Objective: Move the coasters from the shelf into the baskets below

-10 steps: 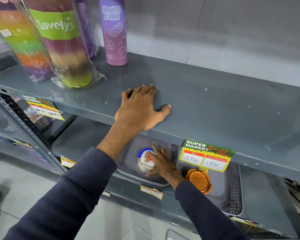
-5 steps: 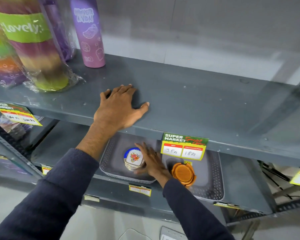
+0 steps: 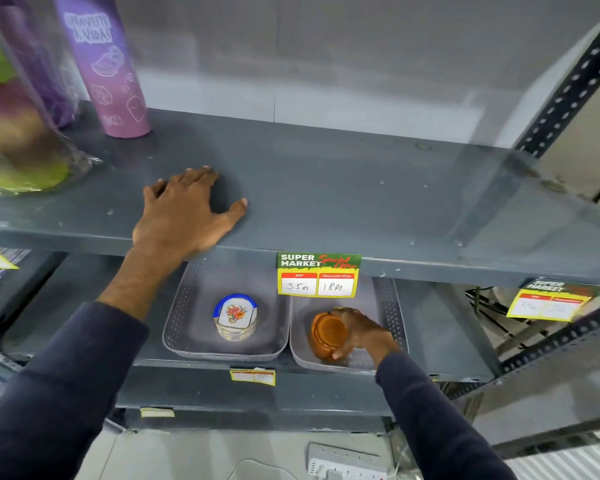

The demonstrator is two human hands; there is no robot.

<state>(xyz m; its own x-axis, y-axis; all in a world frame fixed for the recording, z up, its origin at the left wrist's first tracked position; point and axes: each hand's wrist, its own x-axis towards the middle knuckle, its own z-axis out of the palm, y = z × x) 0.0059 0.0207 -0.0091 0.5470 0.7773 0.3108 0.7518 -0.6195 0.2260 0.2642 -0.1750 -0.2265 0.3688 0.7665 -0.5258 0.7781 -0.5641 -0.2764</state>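
Observation:
Two grey perforated baskets sit side by side on the lower shelf. The left basket [image 3: 184,313] holds a white coaster set [image 3: 236,317] with a floral top and blue rim, standing free. In the right basket [image 3: 390,313] lies a stack of orange coasters [image 3: 326,334], and my right hand [image 3: 364,332] is wrapped around its right side. My left hand [image 3: 184,213] rests flat, fingers spread, on the bare grey upper shelf [image 3: 361,188] and holds nothing.
A purple bottle [image 3: 108,71] and wrapped multicoloured tumblers [image 3: 14,133] stand at the upper shelf's left. A price tag [image 3: 317,275] hangs over the baskets' back. A perforated upright [image 3: 568,81] bounds the right side. A power strip [image 3: 347,462] lies on the floor.
My right hand has let go of the floral coaster set in the left basket and moved right onto the orange coasters. The view has shifted right; my left hand stays on the shelf.

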